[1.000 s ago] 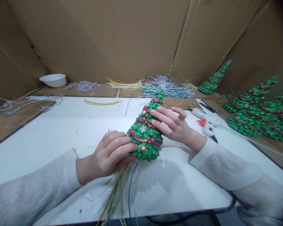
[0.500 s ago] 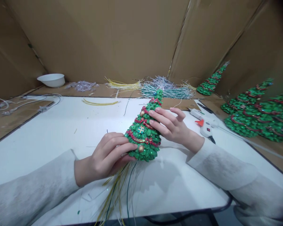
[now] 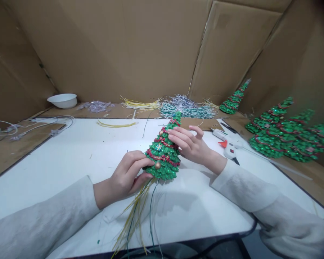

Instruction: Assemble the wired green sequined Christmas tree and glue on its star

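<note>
A small green Christmas tree ornament [image 3: 166, 153] with red garlands and gold balls is tilted over the white table, its tip pointing away from me. My left hand [image 3: 126, 176] grips its lower left edge, thumb beneath and fingers on top. My right hand [image 3: 193, 147] holds the upper right side, fingertips pressed on the branches. From the tree's base a bunch of yellow, green and white wires [image 3: 139, 216] trails toward the table's front edge. Part of the tree's right side is hidden behind my right fingers.
On the right lie a glue gun [image 3: 229, 150] and several more decorated trees [image 3: 283, 138]. Bundles of yellow wires [image 3: 142, 104] and green and white wires [image 3: 187, 109] line the back. A white bowl [image 3: 62, 101] stands back left, near clear plastic pieces [image 3: 95, 106].
The camera view has shifted slightly. Both hands keep hold of the tree, which sits a little further left in view; the left fingers and thumb have shifted slightly on its lower edge.
</note>
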Motion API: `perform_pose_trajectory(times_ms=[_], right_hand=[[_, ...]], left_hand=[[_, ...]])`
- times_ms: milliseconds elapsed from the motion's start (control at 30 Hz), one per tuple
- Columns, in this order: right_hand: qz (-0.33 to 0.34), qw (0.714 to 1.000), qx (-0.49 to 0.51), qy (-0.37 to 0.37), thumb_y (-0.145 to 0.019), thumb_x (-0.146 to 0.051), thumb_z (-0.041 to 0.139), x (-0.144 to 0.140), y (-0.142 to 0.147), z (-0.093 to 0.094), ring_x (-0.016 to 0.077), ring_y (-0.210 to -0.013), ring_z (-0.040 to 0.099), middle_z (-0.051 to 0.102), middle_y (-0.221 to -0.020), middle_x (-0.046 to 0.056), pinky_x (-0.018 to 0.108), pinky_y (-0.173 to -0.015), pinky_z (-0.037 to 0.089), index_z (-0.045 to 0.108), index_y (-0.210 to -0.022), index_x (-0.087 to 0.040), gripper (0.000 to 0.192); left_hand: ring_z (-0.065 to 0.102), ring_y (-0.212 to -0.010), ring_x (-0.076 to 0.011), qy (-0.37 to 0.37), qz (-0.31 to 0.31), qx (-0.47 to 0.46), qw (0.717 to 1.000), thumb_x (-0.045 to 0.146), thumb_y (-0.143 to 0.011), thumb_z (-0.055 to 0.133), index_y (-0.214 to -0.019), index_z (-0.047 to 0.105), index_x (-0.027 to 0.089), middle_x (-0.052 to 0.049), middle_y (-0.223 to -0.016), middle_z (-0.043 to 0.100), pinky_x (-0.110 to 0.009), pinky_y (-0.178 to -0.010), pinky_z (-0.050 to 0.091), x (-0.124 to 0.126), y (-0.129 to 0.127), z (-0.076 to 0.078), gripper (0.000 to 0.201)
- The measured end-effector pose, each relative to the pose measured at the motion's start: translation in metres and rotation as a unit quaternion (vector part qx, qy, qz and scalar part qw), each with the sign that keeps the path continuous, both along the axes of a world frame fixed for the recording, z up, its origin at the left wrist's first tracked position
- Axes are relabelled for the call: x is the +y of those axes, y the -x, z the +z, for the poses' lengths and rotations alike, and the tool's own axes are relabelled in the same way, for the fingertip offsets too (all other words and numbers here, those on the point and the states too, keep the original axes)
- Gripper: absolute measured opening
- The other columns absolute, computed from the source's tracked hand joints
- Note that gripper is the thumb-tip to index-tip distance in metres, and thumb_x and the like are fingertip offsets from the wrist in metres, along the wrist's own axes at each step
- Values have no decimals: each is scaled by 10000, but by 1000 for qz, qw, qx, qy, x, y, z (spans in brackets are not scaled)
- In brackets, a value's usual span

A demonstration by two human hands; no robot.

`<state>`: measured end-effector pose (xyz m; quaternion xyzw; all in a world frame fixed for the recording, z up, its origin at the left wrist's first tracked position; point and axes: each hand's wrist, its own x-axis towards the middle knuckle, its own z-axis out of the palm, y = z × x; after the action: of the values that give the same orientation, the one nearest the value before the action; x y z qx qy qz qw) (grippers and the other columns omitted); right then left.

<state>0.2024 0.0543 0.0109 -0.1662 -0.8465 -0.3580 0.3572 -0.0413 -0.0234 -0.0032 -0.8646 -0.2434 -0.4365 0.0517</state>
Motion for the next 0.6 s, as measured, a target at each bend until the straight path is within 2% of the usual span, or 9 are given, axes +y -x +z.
perform_pose_trajectory(times_ms=[233, 367, 500, 600], right_hand=[[-26, 996, -43, 68, -904, -145, 451, 4, 0, 14, 162, -1186, 509, 653, -1144, 41, 465, -1094, 124, 504, -1139, -210, 250], [-54, 990, -85, 94, -901, -98, 412, 6, 4, 28, 185, -1150, 527, 629, -1129, 86, 509, -1088, 73, 516, -1092, -176, 231], [-84, 977, -163, 113, -891, -30, 346, 6, 11, 51, 169, -1056, 548, 609, -1107, 76, 481, -1047, 136, 517, -1062, -168, 278], [-92, 965, -217, 120, -880, -5, 309, 9, 21, 70, 177, -952, 554, 609, -1010, 62, 456, -984, 192, 517, -1033, -162, 302]], left_hand=[[534, -991, -197, 95, 23, -28, 995, 195, -894, 455, -1163, 493, 182, -100, -1043, 541, -352, -880, 476, 16, 12, -7, 273], [509, -1069, -214, 176, 30, -47, 983, 211, -894, 438, -1144, 509, 195, -103, -1096, 540, -388, -941, 433, 23, 11, -3, 260], [555, -988, -181, 241, 83, -105, 961, 206, -889, 480, -1067, 550, 198, -64, -1026, 603, -329, -866, 454, 24, 3, 6, 191], [576, -938, -155, 255, 88, -122, 955, 196, -892, 485, -1014, 577, 202, -38, -982, 627, -287, -836, 453, 25, 1, 11, 153]])
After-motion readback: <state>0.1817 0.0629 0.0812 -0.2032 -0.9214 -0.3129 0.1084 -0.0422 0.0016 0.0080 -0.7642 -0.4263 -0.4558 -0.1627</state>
